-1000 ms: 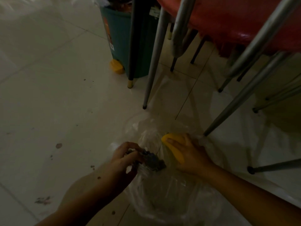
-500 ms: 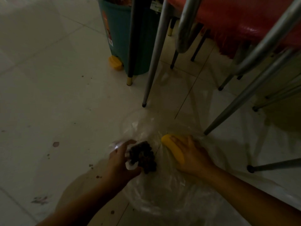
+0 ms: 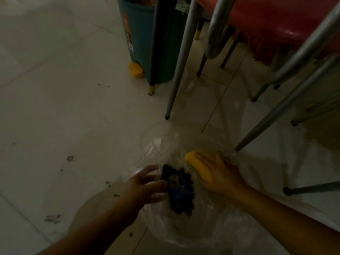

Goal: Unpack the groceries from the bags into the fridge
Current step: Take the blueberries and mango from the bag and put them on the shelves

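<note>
A clear plastic bag (image 3: 198, 225) lies crumpled on the pale tiled floor (image 3: 64, 107) in the head view, its mouth spread open toward the chair legs. Above its opening, the left hand (image 3: 141, 186) closes thumb and fingers on a bunch of dark grapes (image 3: 181, 192), which seems to sit in a thin clear wrapper or tray; the dim light makes that hard to confirm. The bunch hangs just over the bag, with film around and below it. Just to the right, the right hand (image 3: 222, 175) lies over a yellow oblong item (image 3: 199, 168), fingers wrapped along its far side, holding it against the plastic. Whether that item is a fruit or something else cannot be told. The two hands are close together, the grapes and the yellow item nearly touching.

Beyond the bag, a grey metal chair leg (image 3: 179, 69) stands on the floor near the bag's far edge, with more legs to the right under a red seat (image 3: 272, 17). A dark green bin (image 3: 143, 43) with a yellow wheel (image 3: 135, 70) stands farther back. Dark specks mark the tiles on the left.
</note>
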